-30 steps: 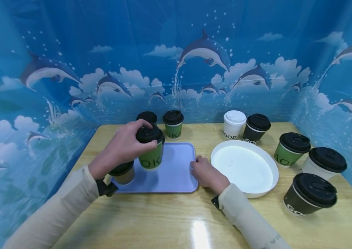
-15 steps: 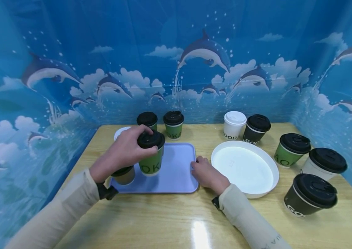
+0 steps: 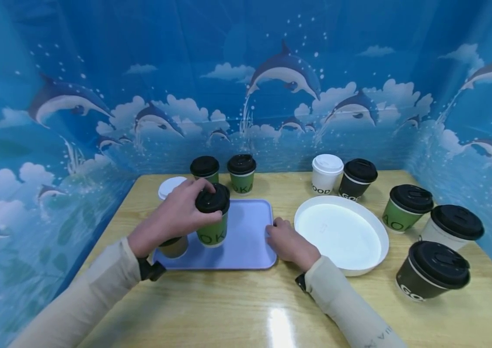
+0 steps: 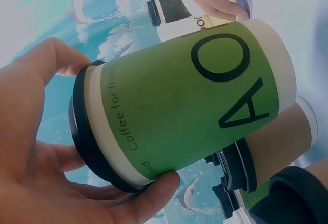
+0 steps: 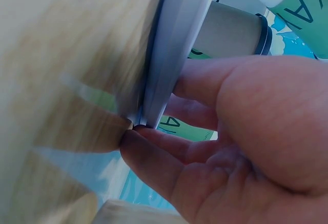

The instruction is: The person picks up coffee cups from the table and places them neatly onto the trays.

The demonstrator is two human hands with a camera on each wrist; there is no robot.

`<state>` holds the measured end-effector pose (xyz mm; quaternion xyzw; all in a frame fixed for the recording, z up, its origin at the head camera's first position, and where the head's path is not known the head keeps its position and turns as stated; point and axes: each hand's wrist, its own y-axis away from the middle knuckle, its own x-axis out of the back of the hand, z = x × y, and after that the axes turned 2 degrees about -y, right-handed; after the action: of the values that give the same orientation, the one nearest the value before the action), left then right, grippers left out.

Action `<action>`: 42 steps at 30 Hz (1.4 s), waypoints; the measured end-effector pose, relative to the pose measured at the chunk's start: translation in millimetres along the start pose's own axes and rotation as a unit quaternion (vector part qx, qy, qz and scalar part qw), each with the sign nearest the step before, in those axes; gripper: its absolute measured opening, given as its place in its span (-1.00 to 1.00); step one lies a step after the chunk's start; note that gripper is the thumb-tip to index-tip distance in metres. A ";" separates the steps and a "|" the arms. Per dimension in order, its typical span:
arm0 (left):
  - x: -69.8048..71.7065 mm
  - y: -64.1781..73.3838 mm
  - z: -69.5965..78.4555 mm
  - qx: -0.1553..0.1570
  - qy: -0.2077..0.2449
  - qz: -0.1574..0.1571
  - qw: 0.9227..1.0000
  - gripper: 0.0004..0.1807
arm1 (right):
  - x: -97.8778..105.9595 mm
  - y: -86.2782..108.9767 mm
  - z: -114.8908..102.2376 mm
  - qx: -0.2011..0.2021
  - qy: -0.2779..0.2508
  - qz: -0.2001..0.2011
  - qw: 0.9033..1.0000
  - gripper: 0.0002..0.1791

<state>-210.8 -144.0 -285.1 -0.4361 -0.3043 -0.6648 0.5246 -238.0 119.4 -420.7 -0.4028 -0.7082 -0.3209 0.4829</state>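
My left hand [image 3: 178, 208] grips a green paper coffee cup [image 3: 212, 231] by its black lid, thumb on one side and fingers on the other. The cup stands nearly upright over the lavender tray [image 3: 250, 237]; in the right wrist view its white base is raised above the tray. My right hand [image 3: 291, 244] pinches the tray's right rim, the tray edge between thumb and fingers in the right wrist view. A brown cup [image 3: 174, 247] with a black lid stands on the tray's front left corner, partly hidden by the left hand. In the left wrist view the green cup [image 4: 189, 101] fills the middle.
Behind the tray stand two green cups [image 3: 242, 181] and a white-lidded cup [image 3: 169, 187]. A round white tray [image 3: 341, 232] lies right of the right hand. Around it stand a white cup [image 3: 326, 176], a black cup [image 3: 356, 181] and several more lidded cups [image 3: 433, 273] along the right.
The left hand has lowered the green cup toward the tray and shifted it slightly right. The white-lidded cup behind has come into view. The right hand stays at the tray's rim.
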 end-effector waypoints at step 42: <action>-29.7 -3.5 -3.7 0.065 -0.103 -0.099 0.988 -0.27 | -0.4 0.1 0.3 0.003 0.001 0.001 1.000 -0.67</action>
<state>-213.1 -133.4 -313.3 -0.4352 -0.4411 -0.6438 0.4491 -237.9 119.6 -421.1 -0.4016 -0.7081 -0.3191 0.4853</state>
